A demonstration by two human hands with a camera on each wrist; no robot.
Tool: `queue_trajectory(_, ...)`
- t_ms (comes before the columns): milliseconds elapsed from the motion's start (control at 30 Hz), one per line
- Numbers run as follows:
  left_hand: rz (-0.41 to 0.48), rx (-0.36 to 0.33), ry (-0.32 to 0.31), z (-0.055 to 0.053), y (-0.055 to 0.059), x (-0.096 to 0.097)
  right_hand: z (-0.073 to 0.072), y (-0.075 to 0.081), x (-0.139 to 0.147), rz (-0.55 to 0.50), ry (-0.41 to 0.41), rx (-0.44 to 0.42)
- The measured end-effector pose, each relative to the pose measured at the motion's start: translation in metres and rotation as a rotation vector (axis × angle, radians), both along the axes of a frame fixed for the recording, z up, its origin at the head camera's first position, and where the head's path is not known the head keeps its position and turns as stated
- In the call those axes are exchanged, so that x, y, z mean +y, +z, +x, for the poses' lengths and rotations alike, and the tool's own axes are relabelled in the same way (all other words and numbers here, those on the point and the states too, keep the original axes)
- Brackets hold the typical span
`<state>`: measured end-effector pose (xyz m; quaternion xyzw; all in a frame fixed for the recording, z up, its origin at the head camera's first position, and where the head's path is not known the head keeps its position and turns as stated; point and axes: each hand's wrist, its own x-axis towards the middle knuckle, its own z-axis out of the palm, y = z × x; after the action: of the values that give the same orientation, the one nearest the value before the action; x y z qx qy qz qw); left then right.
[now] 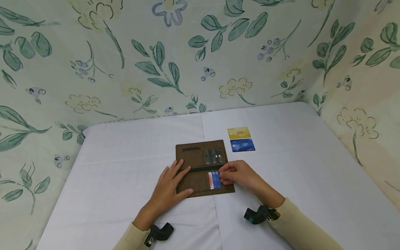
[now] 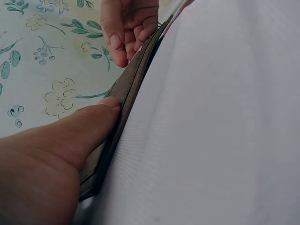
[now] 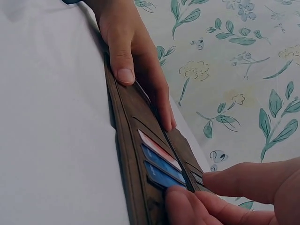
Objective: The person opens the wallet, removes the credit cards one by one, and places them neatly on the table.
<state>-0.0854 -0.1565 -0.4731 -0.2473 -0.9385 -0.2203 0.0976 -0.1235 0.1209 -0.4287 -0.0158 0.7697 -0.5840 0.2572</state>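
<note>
A brown wallet (image 1: 195, 182) lies unfolded on the white cloth. My left hand (image 1: 168, 184) rests on its left side, fingers spread, with the thumb (image 2: 101, 115) along the near edge. In the lower half's slots stand a red-and-white card (image 3: 157, 147) and two blue cards, staggered. My right hand (image 1: 239, 175) is at the wallet's right side, its curled fingers and thumb pinching the edge of the outermost blue card (image 3: 161, 176). The fingertips partly hide that edge. Several dark card-like pieces (image 1: 213, 157) sit in the upper half's slots.
A yellow card (image 1: 239, 133) lies just above a blue VIP card (image 1: 242, 145), to the wallet's upper right. The white-covered table (image 1: 125, 149) meets floral fabric (image 1: 118, 86) at the back and sides. Each wrist bears a black camera mount.
</note>
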Motion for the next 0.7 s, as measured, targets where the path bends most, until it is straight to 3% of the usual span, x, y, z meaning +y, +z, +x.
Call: queue_trajectory(700,-0.007,0.012,0.007,-0.0004,0.0006,0.0007,0.0044,0.0012,-0.0048,0.084,-0.006,0.062)
